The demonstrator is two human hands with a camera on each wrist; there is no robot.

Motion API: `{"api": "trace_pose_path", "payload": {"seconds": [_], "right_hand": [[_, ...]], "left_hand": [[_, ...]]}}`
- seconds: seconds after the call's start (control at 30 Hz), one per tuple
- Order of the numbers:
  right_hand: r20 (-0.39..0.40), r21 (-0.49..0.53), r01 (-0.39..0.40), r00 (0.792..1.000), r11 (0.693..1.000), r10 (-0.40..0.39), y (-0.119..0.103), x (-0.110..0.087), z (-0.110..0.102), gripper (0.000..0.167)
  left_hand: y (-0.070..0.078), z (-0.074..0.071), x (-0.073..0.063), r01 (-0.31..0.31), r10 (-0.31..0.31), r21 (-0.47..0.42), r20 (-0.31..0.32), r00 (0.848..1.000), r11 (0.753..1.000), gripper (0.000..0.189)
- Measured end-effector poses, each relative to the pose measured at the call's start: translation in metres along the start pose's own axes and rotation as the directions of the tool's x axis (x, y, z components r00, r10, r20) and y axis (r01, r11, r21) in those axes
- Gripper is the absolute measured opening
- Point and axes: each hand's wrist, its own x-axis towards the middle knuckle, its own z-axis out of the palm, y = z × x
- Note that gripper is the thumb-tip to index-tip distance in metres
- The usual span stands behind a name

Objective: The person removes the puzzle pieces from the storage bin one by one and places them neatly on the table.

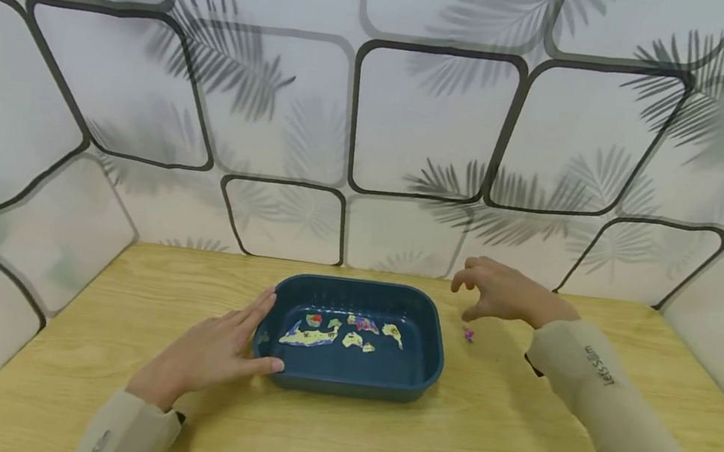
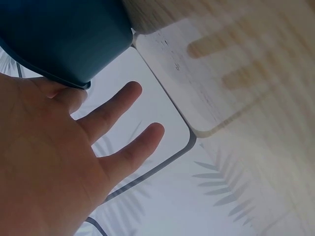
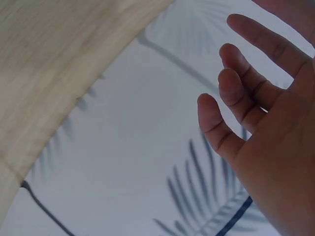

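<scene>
One blue tray (image 1: 349, 389) is holding paper scraps (image 1: 308, 336); left hand (image 1: 214, 347), fingers spread, is touching its rim; right hand (image 1: 504, 292), fingers parted, empty, is hovering near one pink scrap (image 1: 468, 334) on the surface (image 1: 335, 445), apparently for collecting, probably needing a pinch next.

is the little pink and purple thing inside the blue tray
No, the little pink and purple thing lies on the table, just right of the blue tray.
</scene>
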Motion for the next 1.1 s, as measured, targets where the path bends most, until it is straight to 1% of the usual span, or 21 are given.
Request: {"api": "trace_pose_path", "payload": {"seconds": [0.13, 0.4, 0.63, 0.97, 1.1], "right_hand": [[-0.022, -0.013, 0.035, 0.999, 0.999, -0.036, -0.011, 0.005, -0.005, 0.035], [-0.028, -0.039, 0.093, 0.995, 0.995, -0.095, -0.031, 0.016, -0.006, 0.037], [0.028, -0.023, 0.101, 0.995, 0.995, -0.101, -0.048, 0.029, -0.006, 0.040], [0.052, -0.058, 0.187, 0.982, 0.981, -0.184, -0.064, 0.043, 0.002, 0.041], [0.081, -0.062, 0.200, 0.978, 0.978, -0.194, -0.068, 0.045, 0.011, 0.041]], "left_hand": [[0.000, 0.000, 0.001, 0.001, -0.001, 0.002, 0.003, 1.000, 1.000, 0.100], [0.001, 0.001, 0.000, 0.001, -0.001, -0.006, 0.005, 1.000, 1.000, 0.100], [-0.001, 0.001, 0.002, -0.008, 0.008, -0.002, -0.008, 1.000, 1.000, 0.100], [-0.002, 0.000, 0.001, -0.008, 0.008, 0.005, -0.006, 1.000, 1.000, 0.100], [-0.001, 0.000, 0.001, -0.006, 0.006, 0.003, 0.002, 1.000, 1.000, 0.100]]}}
